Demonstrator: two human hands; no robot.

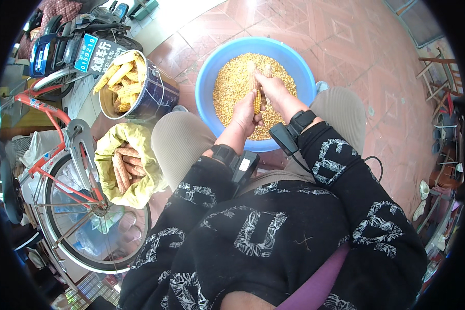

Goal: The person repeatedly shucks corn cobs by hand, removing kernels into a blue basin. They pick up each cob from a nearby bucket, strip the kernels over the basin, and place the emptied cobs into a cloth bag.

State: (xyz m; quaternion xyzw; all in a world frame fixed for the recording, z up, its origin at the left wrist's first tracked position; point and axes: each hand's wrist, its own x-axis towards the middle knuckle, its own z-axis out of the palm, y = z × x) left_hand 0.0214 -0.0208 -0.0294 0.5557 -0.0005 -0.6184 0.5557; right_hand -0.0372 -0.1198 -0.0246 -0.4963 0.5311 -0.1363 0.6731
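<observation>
Over a blue plastic basin [204,83] of loose yellow corn kernels [232,87], both of my hands are close together. My left hand [245,114] grips a partly shelled corn cob [257,104]. Yellow kernels remain on its near part, while the far part looks stripped. Held against it is my right hand [274,88], with its fingers around what looks like a bare corn cob [267,70]; its tip shows past the fingers, and the hand hides much of it. The basin rests on the floor between my knees.
Left of the basin, a dark blue bucket [161,91] holds unshelled ears of corn [126,79]. Nearer stands a yellow sack [110,180] with bare cobs [128,164] inside. A red bicycle [48,155] and a motorbike [64,50] are farther left. A wooden chair [436,75] stands far right on the tiled floor [395,128].
</observation>
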